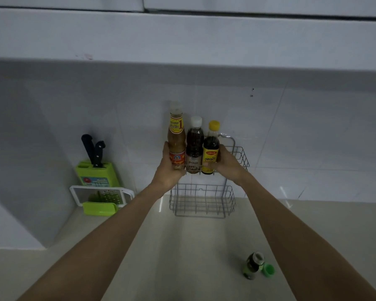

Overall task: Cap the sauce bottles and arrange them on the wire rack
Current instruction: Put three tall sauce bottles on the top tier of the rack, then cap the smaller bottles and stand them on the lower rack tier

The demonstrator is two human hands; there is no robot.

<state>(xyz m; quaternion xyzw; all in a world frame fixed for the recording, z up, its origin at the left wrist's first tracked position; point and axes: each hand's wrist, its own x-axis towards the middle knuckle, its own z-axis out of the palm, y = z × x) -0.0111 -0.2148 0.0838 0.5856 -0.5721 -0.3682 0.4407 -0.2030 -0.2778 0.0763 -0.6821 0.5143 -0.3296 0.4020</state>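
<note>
Three capped sauce bottles stand side by side in the upper tier of the grey wire rack point(239, 155) on the tiled wall: a tall orange-brown bottle point(176, 137), a dark bottle with a white cap point(194, 146), and a dark bottle with a yellow cap and yellow label point(211, 148). My left hand point(168, 168) wraps the tall bottle's lower half from the left. My right hand point(226, 164) grips the yellow-capped bottle from the right. On the counter at the lower right stands a small uncapped bottle point(253, 265), and a green cap point(269, 270) lies touching it.
The rack's lower tier point(202, 200) holds nothing. At the left against the wall stands a green knife block point(97, 173) with two black-handled knives, and a white and green grater point(101, 197) leans in front of it. A cabinet overhangs above.
</note>
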